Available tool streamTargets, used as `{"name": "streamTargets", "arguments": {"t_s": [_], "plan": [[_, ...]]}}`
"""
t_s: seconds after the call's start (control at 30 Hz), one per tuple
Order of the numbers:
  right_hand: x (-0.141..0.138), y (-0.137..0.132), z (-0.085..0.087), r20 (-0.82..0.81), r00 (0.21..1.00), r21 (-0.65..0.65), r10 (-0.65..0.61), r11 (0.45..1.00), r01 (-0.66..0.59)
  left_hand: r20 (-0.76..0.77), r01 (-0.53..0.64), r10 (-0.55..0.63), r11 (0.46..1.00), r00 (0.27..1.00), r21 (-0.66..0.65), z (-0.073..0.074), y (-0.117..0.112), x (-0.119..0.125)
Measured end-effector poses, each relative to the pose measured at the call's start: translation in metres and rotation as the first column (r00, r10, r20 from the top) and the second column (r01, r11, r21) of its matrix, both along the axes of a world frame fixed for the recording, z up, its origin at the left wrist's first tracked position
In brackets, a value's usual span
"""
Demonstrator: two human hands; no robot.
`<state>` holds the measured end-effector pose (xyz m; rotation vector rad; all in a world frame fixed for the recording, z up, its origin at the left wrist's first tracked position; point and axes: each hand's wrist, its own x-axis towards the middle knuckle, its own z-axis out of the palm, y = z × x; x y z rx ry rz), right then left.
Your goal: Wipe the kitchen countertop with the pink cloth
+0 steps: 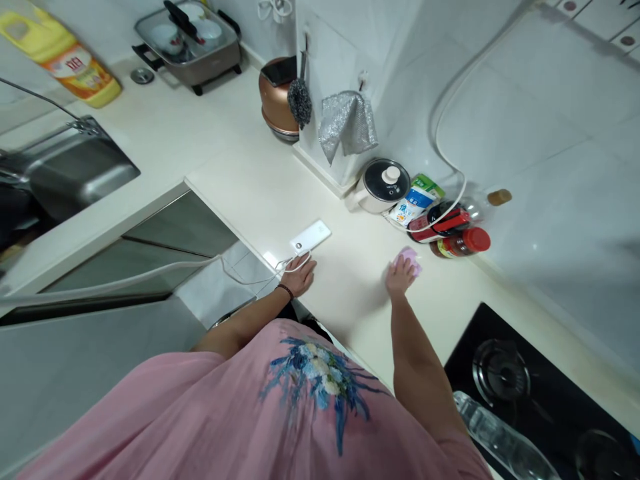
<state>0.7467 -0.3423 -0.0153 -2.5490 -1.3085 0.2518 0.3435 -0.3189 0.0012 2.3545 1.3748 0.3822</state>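
My right hand [400, 275] presses a small pink cloth [411, 258] onto the cream countertop [345, 287], its fingers closed over the cloth. At the counter's front edge my left hand [300, 273] lies flat with fingers stretched out, beside a white cable [250, 275]. That cable runs to a white power bank [311, 237] lying just beyond my left hand.
Bottles with red caps [453, 233], a packet and a small lidded pot [384, 183] stand against the tiled wall. A black gas hob [540, 393] is at the right, with a clear bottle [500, 437]. A steel sink [75, 170], a yellow detergent bottle [60, 57] and an electric pan [190, 43] are at the left.
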Motion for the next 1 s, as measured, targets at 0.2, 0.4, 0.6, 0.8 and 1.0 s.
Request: {"name": "streamTargets", "arguments": {"t_s": [0.2, 0.4, 0.6, 0.8, 1.0], "plan": [[-0.146, 0.036, 0.01, -0.054, 0.842, -0.046, 0.537, 0.841, -0.539, 0.035, -0.027, 0.028, 1.0, 0.999, -0.015, -0.007, 0.0, 0.0], [-0.19, -0.086, 0.011, -0.073, 0.52, -0.016, 0.851, 0.52, -0.854, 0.074, -0.043, 0.043, 0.999, 0.996, -0.005, -0.011, 0.001, 0.0], [-0.07, -0.18, 0.011, 0.013, 0.873, -0.038, 0.488, 0.872, -0.488, 0.088, -0.033, 0.032, 0.999, 0.996, 0.008, -0.012, 0.0, -0.002], [0.011, -0.181, 0.012, -0.032, 0.959, -0.023, -0.281, 0.96, 0.28, 0.083, -0.034, 0.033, 0.999, 0.996, 0.011, -0.008, 0.0, 0.0], [-0.079, -0.123, -0.007, -0.134, 0.988, 0.027, -0.075, 0.997, 0.079, 0.05, -0.027, 0.028, 1.0, 0.998, -0.01, -0.004, 0.001, -0.002]]}}
